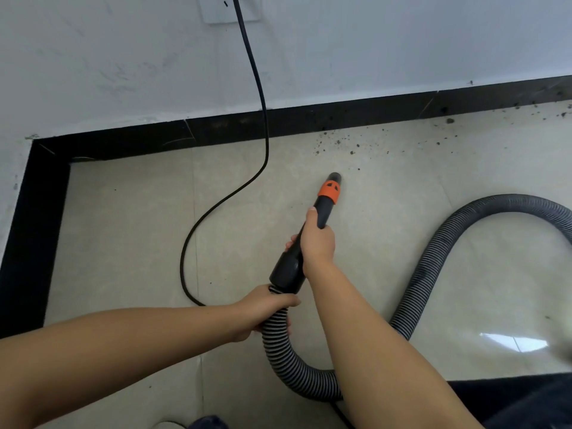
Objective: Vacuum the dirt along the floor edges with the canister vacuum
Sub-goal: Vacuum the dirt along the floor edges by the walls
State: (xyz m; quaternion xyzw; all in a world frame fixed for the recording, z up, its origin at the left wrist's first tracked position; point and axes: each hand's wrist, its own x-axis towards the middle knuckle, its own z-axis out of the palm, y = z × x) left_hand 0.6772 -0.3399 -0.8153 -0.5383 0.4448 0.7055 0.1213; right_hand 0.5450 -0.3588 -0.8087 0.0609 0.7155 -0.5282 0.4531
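Observation:
A black vacuum nozzle with an orange collar points at the pale tiled floor, its tip just short of scattered dark dirt along the black skirting. My right hand grips the nozzle's black handle. My left hand holds the ribbed grey hose right where it joins the handle. The hose loops down under my right arm, then arcs away to the right. The canister itself is out of view.
A black power cord hangs from a wall socket and curls across the floor left of the nozzle. More dirt lies along the skirting at far right. The skirting turns a corner at left.

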